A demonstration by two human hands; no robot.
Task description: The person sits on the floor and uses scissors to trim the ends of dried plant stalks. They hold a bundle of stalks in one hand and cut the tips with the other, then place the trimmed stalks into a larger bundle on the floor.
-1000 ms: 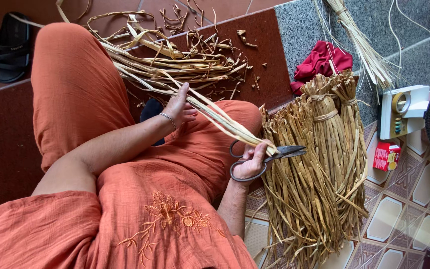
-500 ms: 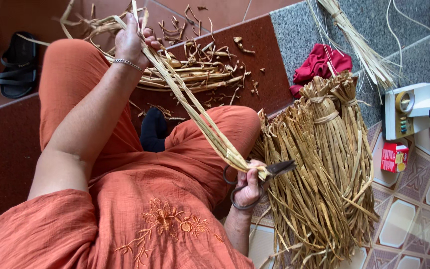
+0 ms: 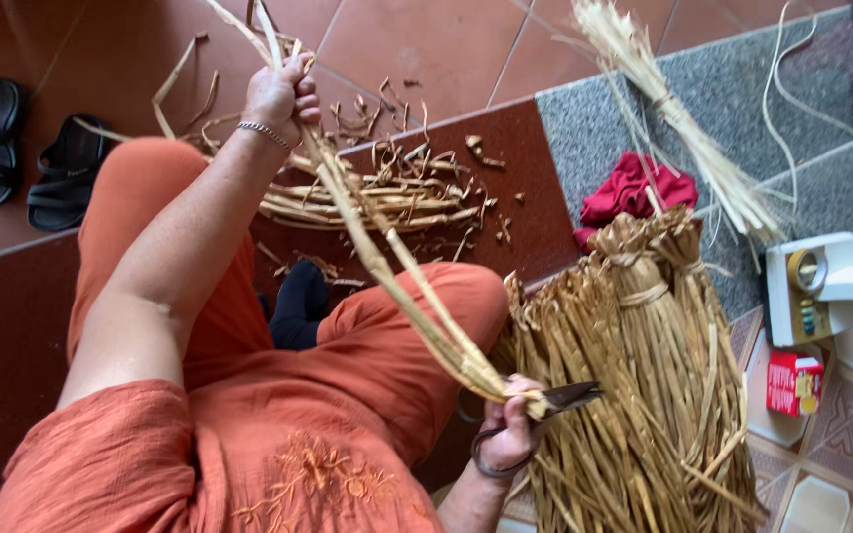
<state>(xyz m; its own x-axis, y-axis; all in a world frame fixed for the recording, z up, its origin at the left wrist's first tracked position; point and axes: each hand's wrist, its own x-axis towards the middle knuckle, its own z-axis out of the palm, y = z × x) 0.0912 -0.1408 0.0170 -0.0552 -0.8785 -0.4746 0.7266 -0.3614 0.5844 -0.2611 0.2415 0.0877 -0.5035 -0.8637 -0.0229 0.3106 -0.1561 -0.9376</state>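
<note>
Patterned floor tiles (image 3: 841, 484) lie nearest, under a tall bundle of tied dry straw-coloured reeds (image 3: 644, 395). Against it, the right hand (image 3: 510, 434) closes on dark-handled scissors (image 3: 535, 419) and one end of a long strip of pale dried fibres (image 3: 387, 266); blades seem slightly parted. Farther off, the left hand (image 3: 278, 94) grips the strip's other end above reddish-brown tiles (image 3: 417, 39).

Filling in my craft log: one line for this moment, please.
left hand: grips dried strips raised | right hand: scissors, strip ends
</note>
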